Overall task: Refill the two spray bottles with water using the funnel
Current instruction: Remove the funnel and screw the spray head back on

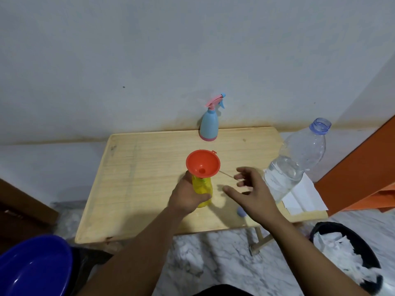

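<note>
— Presently noted: translucent yellow spray bottle, top off, gripped round its body by left hand; smooth orange plastic funnel seated in its neck.
— And the right?
— Right hand spread wide, holding nothing, hovering between funnel and clear ribbed water bottle, uncapped, partly full, near the right edge.
— Second sprayer?
— Blue spray bottle, pink trigger head on, upright at the far edge, well apart. Small blue cap beside the right wrist.
— Surface?
— Pale wood-grain folding table with raised rim; open room on the left half. White paper under the water bottle. Marbled floor, whitish wall, blue basin lower left.
</note>
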